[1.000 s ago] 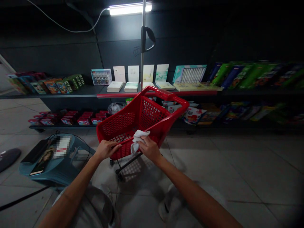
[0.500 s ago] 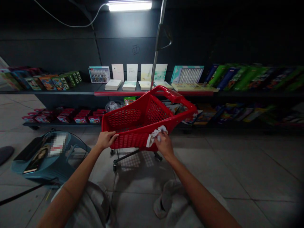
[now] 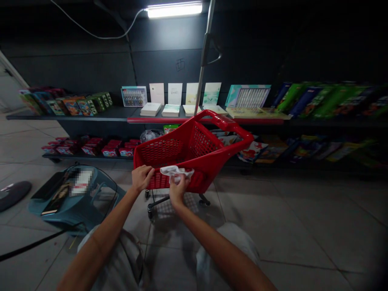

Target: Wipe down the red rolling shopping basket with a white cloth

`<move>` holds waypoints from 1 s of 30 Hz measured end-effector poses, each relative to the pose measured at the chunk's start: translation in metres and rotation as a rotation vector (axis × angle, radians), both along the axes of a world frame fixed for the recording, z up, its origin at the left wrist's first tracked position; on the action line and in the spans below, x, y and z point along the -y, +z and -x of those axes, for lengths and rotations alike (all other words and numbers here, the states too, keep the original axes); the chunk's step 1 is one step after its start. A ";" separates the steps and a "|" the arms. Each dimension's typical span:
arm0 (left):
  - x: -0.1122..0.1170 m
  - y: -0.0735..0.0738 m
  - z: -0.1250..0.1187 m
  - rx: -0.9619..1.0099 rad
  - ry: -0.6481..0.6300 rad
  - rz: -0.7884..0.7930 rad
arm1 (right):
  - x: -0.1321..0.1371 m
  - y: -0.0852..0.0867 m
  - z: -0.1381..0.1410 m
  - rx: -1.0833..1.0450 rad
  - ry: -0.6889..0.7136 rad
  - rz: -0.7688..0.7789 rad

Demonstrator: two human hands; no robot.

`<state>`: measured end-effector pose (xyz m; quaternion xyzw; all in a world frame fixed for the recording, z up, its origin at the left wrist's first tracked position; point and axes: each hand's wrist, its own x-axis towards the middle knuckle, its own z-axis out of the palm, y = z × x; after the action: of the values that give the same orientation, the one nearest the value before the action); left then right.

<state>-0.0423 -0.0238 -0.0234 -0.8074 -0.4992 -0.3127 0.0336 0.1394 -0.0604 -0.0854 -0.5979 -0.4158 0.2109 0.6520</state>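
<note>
Head view: white cloth (image 3: pixel 176 172) on red cart (image 3: pixel 182 147), both hands at near rim

Left hand (image 3: pixel 141 178): grip closed over the near rim (image 3: pixel 158 170) of the cart's basket. Right hand (image 3: pixel 178 190): narrow grip, fingers pinching the cloth against the rim. Cloth sits bunched along the rim, just beside the left hand's fingers, partly draped over the outside of the basket wall.

Below the hands: grey trousers (image 3: pixel 121 258) at the bottom of the frame; cart's metal frame (image 3: pixel 159 201) and small wheels stand on the tile floor (image 3: pixel 287 230). To the left, near the left arm: blue plastic stool (image 3: pixel 75 206) with a dark book (image 3: pixel 56 198) on it, its label pixelated. Black cable (image 3: pixel 30 242) crosses the floor beside it.

Beyond the basket: lower shelf (image 3: pixel 87 157) with red boxes (image 3: pixel 110 148) and, to the right, colourful packages (image 3: pixel 251 151). Upper shelf (image 3: pixel 66 118) carries pale cards (image 3: pixel 175 93), small books (image 3: pixel 150 109) and green boxes (image 3: pixel 315 101). Metal pole (image 3: pixel 203 52) stands behind the cart, in front of the dark wall (image 3: pixel 75 68). Strip lamp (image 3: pixel 174 10) lit overhead.
</note>
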 end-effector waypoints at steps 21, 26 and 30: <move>0.011 0.042 -0.015 0.336 0.116 -0.040 | 0.001 0.019 -0.148 0.461 0.021 -0.033; 0.133 0.096 -0.063 0.530 -0.276 0.326 | -0.005 0.005 -0.165 0.150 0.012 0.088; 0.231 0.085 -0.063 0.158 -0.656 0.586 | 0.002 0.002 -0.119 -0.182 0.211 0.161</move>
<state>0.0206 -0.2546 0.0618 -0.8721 -0.2851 -0.2130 -0.3360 0.2586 -0.0628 -0.0835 -0.5798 -0.3970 0.3642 0.6112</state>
